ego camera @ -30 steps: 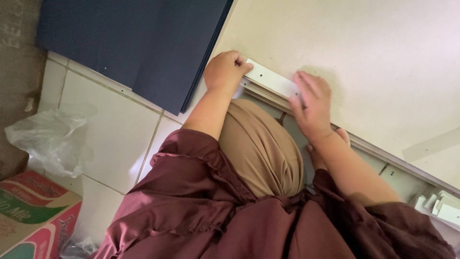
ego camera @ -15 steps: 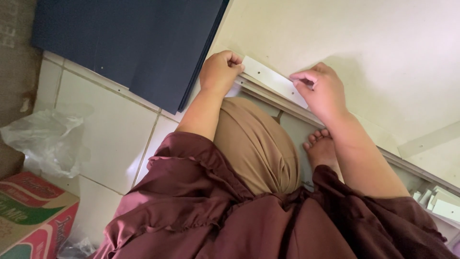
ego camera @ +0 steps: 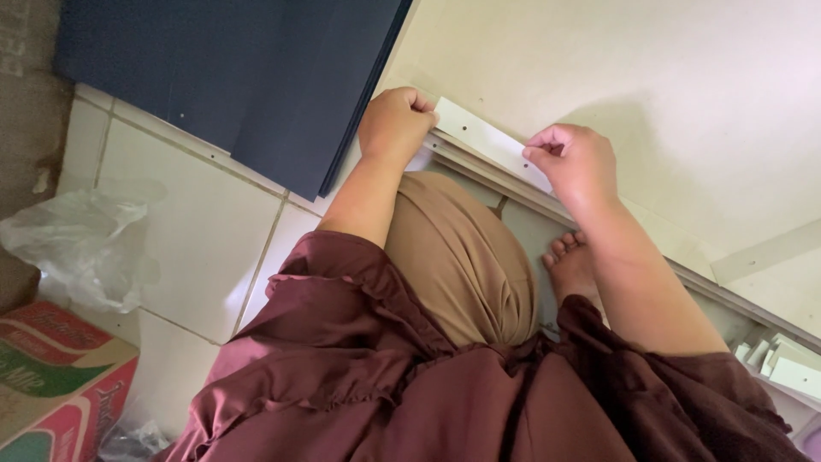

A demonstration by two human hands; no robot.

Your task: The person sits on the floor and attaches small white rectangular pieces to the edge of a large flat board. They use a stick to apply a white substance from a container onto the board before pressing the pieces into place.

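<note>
A narrow white strip [ego camera: 483, 137] with small holes lies along the near edge of a large cream board [ego camera: 650, 94]. My left hand [ego camera: 395, 124] is closed in a fist over the strip's left end. My right hand [ego camera: 575, 162] pinches its right end between thumb and fingers. Both forearms reach out from maroon sleeves [ego camera: 342, 359]. A tan cloth [ego camera: 462, 257] hangs between my arms and hides the floor below the strip.
A dark blue panel [ego camera: 248, 77] lies at upper left on white floor tiles [ego camera: 180, 214]. A clear plastic bag [ego camera: 77, 244] and a printed cardboard box [ego camera: 51, 385] sit at left. My bare foot [ego camera: 569, 265] rests by a grey rail [ego camera: 735, 299]. Small white pieces [ego camera: 782, 359] lie at right.
My right hand has lifted from lying flat on the strip and now pinches its end, a little farther right. My left hand has stayed on the other end.
</note>
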